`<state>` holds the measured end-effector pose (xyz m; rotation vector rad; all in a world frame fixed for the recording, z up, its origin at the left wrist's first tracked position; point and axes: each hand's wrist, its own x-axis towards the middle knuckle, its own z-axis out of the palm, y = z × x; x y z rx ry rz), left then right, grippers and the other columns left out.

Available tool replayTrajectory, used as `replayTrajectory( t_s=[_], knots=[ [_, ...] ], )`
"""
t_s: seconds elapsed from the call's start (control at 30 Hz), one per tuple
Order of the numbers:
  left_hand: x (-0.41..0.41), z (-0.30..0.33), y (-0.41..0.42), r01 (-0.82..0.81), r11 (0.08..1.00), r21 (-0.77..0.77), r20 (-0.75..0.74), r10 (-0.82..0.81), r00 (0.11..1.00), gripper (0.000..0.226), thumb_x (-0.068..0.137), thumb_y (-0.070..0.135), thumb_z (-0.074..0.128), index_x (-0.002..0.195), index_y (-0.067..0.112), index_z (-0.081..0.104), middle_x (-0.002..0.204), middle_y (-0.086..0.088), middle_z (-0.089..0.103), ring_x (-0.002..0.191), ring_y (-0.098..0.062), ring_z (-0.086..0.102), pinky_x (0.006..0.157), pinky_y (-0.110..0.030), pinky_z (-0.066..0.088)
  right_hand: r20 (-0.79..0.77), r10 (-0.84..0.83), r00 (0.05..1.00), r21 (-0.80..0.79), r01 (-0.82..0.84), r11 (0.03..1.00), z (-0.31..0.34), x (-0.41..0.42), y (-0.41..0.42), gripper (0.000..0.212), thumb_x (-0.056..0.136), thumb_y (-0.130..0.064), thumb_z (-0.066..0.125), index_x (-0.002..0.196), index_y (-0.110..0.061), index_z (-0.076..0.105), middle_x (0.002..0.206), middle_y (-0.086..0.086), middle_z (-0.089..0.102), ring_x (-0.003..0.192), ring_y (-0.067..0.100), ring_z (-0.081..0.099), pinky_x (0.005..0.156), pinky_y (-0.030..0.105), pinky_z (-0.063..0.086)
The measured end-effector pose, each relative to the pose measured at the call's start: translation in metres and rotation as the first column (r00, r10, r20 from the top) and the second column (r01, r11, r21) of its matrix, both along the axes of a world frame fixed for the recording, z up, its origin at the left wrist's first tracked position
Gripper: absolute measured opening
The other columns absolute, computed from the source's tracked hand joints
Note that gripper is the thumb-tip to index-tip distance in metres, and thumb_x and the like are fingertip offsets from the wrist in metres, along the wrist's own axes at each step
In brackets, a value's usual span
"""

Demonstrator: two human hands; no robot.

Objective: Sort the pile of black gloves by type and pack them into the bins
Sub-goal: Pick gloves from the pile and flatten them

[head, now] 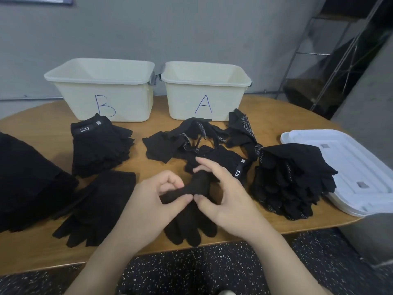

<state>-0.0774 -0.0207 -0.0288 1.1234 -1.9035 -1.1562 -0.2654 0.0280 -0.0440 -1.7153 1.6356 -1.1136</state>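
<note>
At the lower middle of the frame a plain black knit glove [189,211] lies on the wooden table [265,111], fingers pointing toward the bottom edge, its cuff bunched up and lifted between both hands. The left hand [157,201] pinches the cuff between thumb and curled fingers; the right hand [221,194] grips it from the other side, thumb meeting the left thumb, fingers curled over the top of the fabric.

How the cuff is folded inside the two grips cannot be made out, black on black. A large dark heap [25,184] at the left edge is cut off by the frame.

Just left of the hands sits a flat stack of plain gloves [100,205]; above it, a stack with a "5.11" label [100,147]. At right is a stack of dotted gloves [291,179], partly resting on white lids [350,167]. A loose unsorted pile [197,139] lies in the centre, behind the hands. At the far edge stand two cream bins side by side: bin B [106,90] at upper left and bin A [206,90] to its right.
</note>
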Motion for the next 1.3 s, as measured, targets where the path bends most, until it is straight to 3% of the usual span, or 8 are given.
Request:
replayTrajectory(
  t_s=[0.2,0.4,0.5,0.63,0.83,0.93,1.17,1.3],
  knots=[
    [-0.007,0.014,-0.002,0.048,0.995,0.083,-0.273,-0.024,0.962,0.017,0.082,0.006,0.079,0.087,0.023,0.080,0.087,-0.004,0.080,0.088,-0.018,0.077,0.074,-0.028,0.062,0.071,-0.026,0.997,-0.072,0.031,0.997,0.019,-0.006,0.007,0.034,0.086,-0.024,0.079,0.118,-0.028,0.069,0.126,-0.012,0.054,0.128,0.010,0.051,0.102,0.022,0.045],
    [-0.033,0.023,0.009,0.029,0.984,0.175,-0.452,0.054,0.891,0.029,0.071,0.023,0.086,0.100,0.025,0.080,0.104,-0.007,0.079,0.101,-0.024,0.075,0.085,-0.041,0.059,0.346,-0.140,0.928,-0.052,0.168,0.984,0.050,-0.018,0.037,0.010,0.088,-0.013,0.080,0.085,-0.009,0.071,0.083,0.004,0.072,0.081,0.013,0.070,0.068,0.026,0.056],
    [-0.048,0.026,0.017,0.212,0.936,0.280,-0.487,-0.052,0.872,0.067,0.057,0.042,0.098,0.115,0.017,0.075,0.113,-0.010,0.077,0.109,-0.027,0.073,0.091,-0.039,0.060,0.398,-0.228,0.889,-0.109,0.293,0.950,0.067,-0.030,0.052,0.009,0.087,-0.012,0.080,0.083,-0.008,0.073,0.081,0.003,0.074,0.082,0.017,0.072,0.068,0.027,0.058],
    [-0.076,0.038,0.036,0.227,0.946,0.233,-0.445,-0.104,0.890,0.022,0.083,0.018,0.078,0.103,0.027,0.081,0.106,-0.007,0.079,0.104,-0.028,0.074,0.095,-0.044,0.057,0.393,-0.304,0.868,-0.102,0.369,0.924,0.085,-0.049,0.069,0.005,0.087,-0.015,0.080,0.089,-0.014,0.075,0.083,-0.003,0.076,0.082,0.012,0.073,0.074,0.030,0.061],
    [-0.131,0.059,0.053,0.171,0.969,0.179,-0.442,-0.076,0.894,0.016,0.093,0.008,0.070,0.100,0.019,0.080,0.096,0.000,0.081,0.094,-0.016,0.077,0.073,-0.022,0.059,0.492,-0.358,0.794,0.069,0.374,0.925,0.099,-0.098,0.088,0.019,0.088,-0.014,0.078,0.107,-0.015,0.074,0.098,0.001,0.080,0.094,0.020,0.077,0.088,0.052,0.061],
    [-0.159,0.065,0.055,0.167,0.970,0.175,-0.415,-0.081,0.906,0.012,0.095,0.015,0.071,0.101,0.020,0.079,0.097,0.003,0.080,0.095,-0.013,0.076,0.081,-0.034,0.063,0.490,-0.387,0.781,0.090,0.397,0.913,0.102,-0.121,0.091,0.017,0.091,-0.009,0.074,0.108,-0.014,0.075,0.098,0.005,0.080,0.094,0.023,0.077,0.087,0.049,0.061],
    [-0.199,0.078,0.046,0.179,0.955,0.236,-0.433,-0.062,0.899,0.015,0.101,0.022,0.063,0.104,0.016,0.076,0.090,-0.001,0.080,0.085,-0.016,0.078,0.066,-0.036,0.064,0.534,-0.400,0.745,0.086,0.422,0.902,0.113,-0.161,0.072,0.014,0.096,-0.011,0.069,0.109,-0.011,0.073,0.092,0.001,0.080,0.084,0.014,0.078,0.063,0.021,0.059],
    [-0.207,0.067,0.032,0.120,0.954,0.276,-0.338,-0.020,0.941,0.025,0.100,0.020,0.064,0.094,-0.003,0.071,0.078,-0.005,0.078,0.070,-0.024,0.077,0.067,-0.045,0.065,0.471,-0.458,0.754,0.135,0.451,0.882,0.102,-0.175,0.054,0.012,0.100,-0.020,0.066,0.109,-0.016,0.072,0.091,-0.004,0.080,0.082,0.008,0.076,0.061,0.017,0.057]
  ],
)
